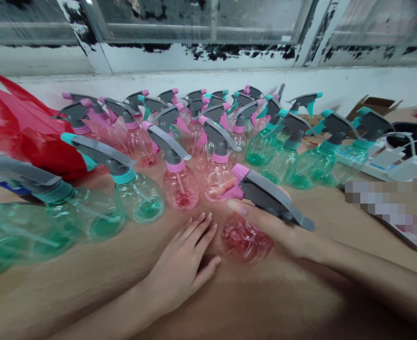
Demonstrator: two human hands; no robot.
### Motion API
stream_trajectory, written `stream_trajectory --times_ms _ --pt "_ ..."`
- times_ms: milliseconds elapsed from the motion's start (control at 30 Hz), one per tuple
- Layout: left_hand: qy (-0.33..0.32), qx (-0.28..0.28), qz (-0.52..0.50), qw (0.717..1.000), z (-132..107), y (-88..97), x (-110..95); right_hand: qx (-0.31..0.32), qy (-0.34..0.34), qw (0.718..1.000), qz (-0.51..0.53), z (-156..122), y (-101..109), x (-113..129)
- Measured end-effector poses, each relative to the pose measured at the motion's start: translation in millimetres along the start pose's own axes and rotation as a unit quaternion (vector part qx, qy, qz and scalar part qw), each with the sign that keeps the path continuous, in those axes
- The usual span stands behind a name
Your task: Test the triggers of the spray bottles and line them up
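Observation:
My right hand is wrapped round the neck of a pink spray bottle, just below its grey trigger head with a pink nozzle. The bottle is close to the table, tilted a little; whether its base touches the wood I cannot tell. Flat on the table lies my left hand, fingers stretched out and holding nothing, to the left of that bottle. Ahead of the left hand stands another pink spray bottle, and left of it a green spray bottle with a teal collar.
Several more pink and green spray bottles crowd the back of the table. A red plastic bag lies at the left. At the right are a white power strip, a phone-like slab and a cardboard box.

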State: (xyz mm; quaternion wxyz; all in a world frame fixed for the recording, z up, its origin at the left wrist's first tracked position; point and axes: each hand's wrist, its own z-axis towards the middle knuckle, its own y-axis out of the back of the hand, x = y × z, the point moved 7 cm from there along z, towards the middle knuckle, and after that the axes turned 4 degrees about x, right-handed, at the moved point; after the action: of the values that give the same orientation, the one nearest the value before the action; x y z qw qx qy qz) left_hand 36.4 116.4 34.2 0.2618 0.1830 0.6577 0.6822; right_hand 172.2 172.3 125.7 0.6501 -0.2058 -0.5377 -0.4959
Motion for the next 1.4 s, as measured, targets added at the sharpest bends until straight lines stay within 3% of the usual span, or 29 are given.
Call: stream_trajectory --times_ms 267,533,1400 --pt "-0.001 -0.005 0.007 1.0 0.5 0.8 0.4 -0.016 0.058 0.997 -0.039 -0.8 4.0 5.8" --pt "0.002 -0.004 -0.003 1.0 -0.2 -0.1 0.8 -0.013 0.001 1.0 -0.024 -0.3 4.4 2.1" --pt "0.005 -0.004 -0.025 1.0 0.1 0.5 1.0 -0.005 0.007 1.0 -0.028 -1.4 4.0 1.0"
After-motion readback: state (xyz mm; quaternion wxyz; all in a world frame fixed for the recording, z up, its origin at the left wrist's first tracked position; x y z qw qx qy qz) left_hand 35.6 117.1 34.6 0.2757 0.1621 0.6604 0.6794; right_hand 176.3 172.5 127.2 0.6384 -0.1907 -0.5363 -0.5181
